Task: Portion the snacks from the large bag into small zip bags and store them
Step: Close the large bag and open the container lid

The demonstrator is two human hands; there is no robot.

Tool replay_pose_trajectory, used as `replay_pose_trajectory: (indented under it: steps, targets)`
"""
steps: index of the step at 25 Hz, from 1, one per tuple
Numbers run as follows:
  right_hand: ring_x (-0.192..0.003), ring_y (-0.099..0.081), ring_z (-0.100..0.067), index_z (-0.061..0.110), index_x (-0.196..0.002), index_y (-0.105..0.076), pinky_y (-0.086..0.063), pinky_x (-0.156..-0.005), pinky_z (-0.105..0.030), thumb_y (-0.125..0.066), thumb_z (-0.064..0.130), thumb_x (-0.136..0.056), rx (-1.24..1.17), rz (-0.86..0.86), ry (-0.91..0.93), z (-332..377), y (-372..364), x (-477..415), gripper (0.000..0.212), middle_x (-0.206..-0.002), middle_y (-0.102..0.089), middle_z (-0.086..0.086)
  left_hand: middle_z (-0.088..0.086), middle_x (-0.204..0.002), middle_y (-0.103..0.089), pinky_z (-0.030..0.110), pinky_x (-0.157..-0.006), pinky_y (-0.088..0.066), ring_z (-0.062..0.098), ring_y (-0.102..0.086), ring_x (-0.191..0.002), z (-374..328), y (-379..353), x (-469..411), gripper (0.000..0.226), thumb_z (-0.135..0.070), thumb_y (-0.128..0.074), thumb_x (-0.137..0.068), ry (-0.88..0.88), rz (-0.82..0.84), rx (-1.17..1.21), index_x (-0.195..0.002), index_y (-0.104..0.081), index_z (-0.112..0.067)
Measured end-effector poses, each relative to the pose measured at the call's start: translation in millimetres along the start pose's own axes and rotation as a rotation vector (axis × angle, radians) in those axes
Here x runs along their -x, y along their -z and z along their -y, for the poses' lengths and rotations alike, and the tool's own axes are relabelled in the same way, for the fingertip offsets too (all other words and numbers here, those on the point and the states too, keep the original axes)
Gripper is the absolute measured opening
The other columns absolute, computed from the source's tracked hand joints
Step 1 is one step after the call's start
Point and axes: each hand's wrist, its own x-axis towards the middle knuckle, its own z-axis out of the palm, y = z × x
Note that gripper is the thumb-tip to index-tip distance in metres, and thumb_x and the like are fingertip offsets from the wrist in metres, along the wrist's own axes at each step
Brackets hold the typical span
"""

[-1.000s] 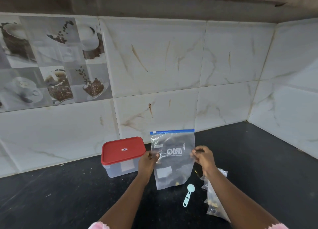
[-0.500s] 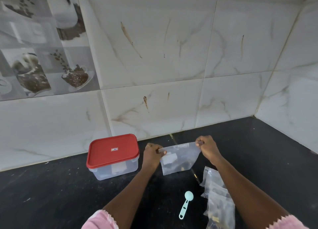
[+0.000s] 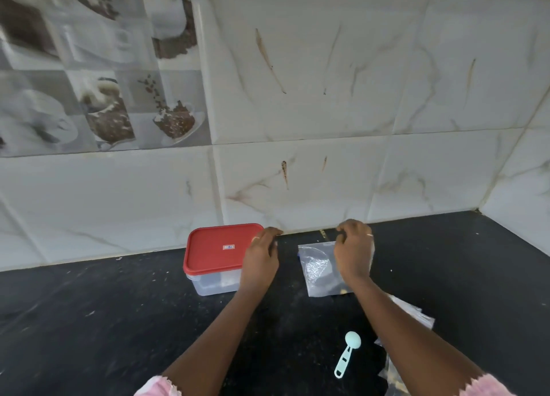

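The large clear zip bag (image 3: 316,272) lies flat on the black counter (image 3: 119,321), near the wall. My right hand (image 3: 354,254) is over its right half, with the fingers curled down onto the bag's far top edge. My left hand (image 3: 262,257) is off the bag, between it and the red-lidded container (image 3: 218,251). It holds nothing, and its relaxed fingers are by the lid's right edge. A few crumbs show in the bag's lower corner. Small filled zip bags (image 3: 412,315) lie under my right forearm.
A light blue measuring spoon (image 3: 347,352) lies on the counter between my forearms. The tiled wall (image 3: 327,187) stands just behind the bag and container, and a side wall closes the corner at right.
The bag was held upright by both hands and has come down flat onto the counter. My left hand has let go and moved left toward the container. The camera has tilted down.
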Motion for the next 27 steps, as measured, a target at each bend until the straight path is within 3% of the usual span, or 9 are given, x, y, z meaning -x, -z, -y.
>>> replay_pose_trajectory:
  steps: [4, 6, 8, 10, 15, 18, 21, 24, 27]
  targets:
    - [-0.086, -0.048, -0.018, 0.002, -0.100, -0.058, -0.037, -0.073, -0.027, -0.046, 0.017, -0.095, -0.089, 0.491, -0.100, 67.7, -47.1, 22.8, 0.020, -0.093, -0.058, -0.009, 0.014, -0.133, -0.053, 0.042, -0.106, -0.038, 0.032, -0.046, -0.123, 46.2, 56.1, -0.7, 0.041, -0.005, -0.051, -0.088, 0.373, -0.288, -0.170, -0.129, -0.051, -0.004]
    - [-0.077, -0.047, -0.017, 0.006, -0.090, -0.051, -0.037, -0.066, -0.028, -0.047, 0.031, -0.096, -0.136, 0.638, -0.262, 87.8, -66.3, 34.0, 0.025, -0.077, -0.050, -0.001, 0.017, -0.136, -0.049, 0.045, -0.106, -0.037, 0.035, -0.045, -0.125, 62.6, 77.2, -0.2, 0.048, -0.012, -0.052, -0.091, 0.686, -0.235, -0.004, -0.136, -0.040, -0.002]
    - [-0.078, -0.056, -0.019, 0.006, -0.085, -0.050, -0.049, -0.067, -0.031, -0.048, 0.028, -0.096, -0.232, 0.683, -0.402, 95.3, -80.9, 43.2, 0.025, -0.080, -0.054, -0.004, 0.017, -0.131, -0.053, 0.044, -0.099, -0.042, 0.034, -0.053, -0.117, 71.5, 90.7, 5.2, 0.043, -0.017, -0.051, -0.094, 0.833, -0.106, 0.172, -0.134, -0.041, -0.004]
    - [-0.083, -0.060, -0.023, 0.001, -0.087, -0.053, -0.054, -0.068, -0.032, -0.049, 0.016, -0.095, -0.298, 0.669, -0.491, 98.0, -80.7, 51.5, 0.018, -0.091, -0.059, -0.013, 0.015, -0.127, -0.058, 0.043, -0.097, -0.046, 0.031, -0.057, -0.112, 73.9, 101.3, 17.7, 0.039, -0.015, -0.051, -0.095, 0.790, -0.070, 0.198, -0.133, -0.047, -0.005]
    - [-0.077, -0.057, -0.022, 0.006, -0.090, -0.052, -0.055, -0.072, -0.035, -0.047, 0.007, -0.090, -0.427, 0.611, -0.639, 94.1, -45.8, 81.9, 0.005, -0.081, -0.055, -0.007, 0.014, -0.125, -0.061, 0.039, -0.095, -0.047, 0.028, -0.059, -0.111, 64.9, 117.4, 61.0, 0.039, -0.015, -0.052, -0.094, 0.760, -0.106, 0.183, -0.132, -0.051, -0.004]
    - [-0.070, -0.057, -0.023, 0.000, -0.091, -0.053, -0.054, -0.064, -0.037, -0.044, 0.006, -0.086, -0.424, 0.528, -0.687, 97.2, -21.7, 109.2, 0.012, -0.089, -0.055, -0.014, 0.011, -0.123, -0.062, 0.038, -0.095, -0.047, 0.026, -0.060, -0.109, 56.2, 121.7, 90.0, 0.038, -0.022, -0.053, -0.094, 0.774, -0.134, 0.223, -0.129, -0.054, -0.006]
    - [-0.082, -0.059, -0.031, -0.003, -0.091, -0.054, -0.053, -0.078, -0.040, -0.042, 0.009, -0.084, -0.273, 0.528, -0.696, 99.1, 0.5, 134.0, 0.019, -0.092, -0.057, -0.016, 0.009, -0.117, -0.064, 0.041, -0.096, -0.048, 0.027, -0.060, -0.106, 52.3, 127.1, 120.3, 0.042, -0.041, -0.046, -0.095, 0.787, -0.144, 0.211, -0.123, -0.059, -0.011]
    - [-0.103, -0.058, -0.034, 0.000, -0.123, -0.048, -0.049, -0.090, -0.038, -0.044, 0.015, -0.086, -0.061, 0.624, -0.738, 107.3, 17.1, 149.3, 0.040, -0.122, -0.054, -0.019, 0.005, -0.105, -0.064, 0.044, -0.097, -0.046, 0.025, -0.060, -0.102, 58.3, 137.0, 145.9, 0.053, -0.061, -0.033, -0.092, 0.673, -0.097, 0.252, -0.108, -0.062, -0.019]
    - [-0.128, -0.040, -0.035, 0.004, -0.140, -0.027, -0.037, -0.106, -0.045, -0.049, 0.028, -0.088, 0.182, 0.657, -0.346, 132.4, 27.8, 168.2, 0.062, -0.143, -0.032, -0.017, -0.008, -0.124, -0.051, 0.018, -0.095, -0.044, 0.006, -0.052, -0.115, 78.7, 145.4, 173.1, 0.099, -0.090, -0.040, -0.063, 0.365, 0.118, 0.443, -0.135, -0.037, -0.022]
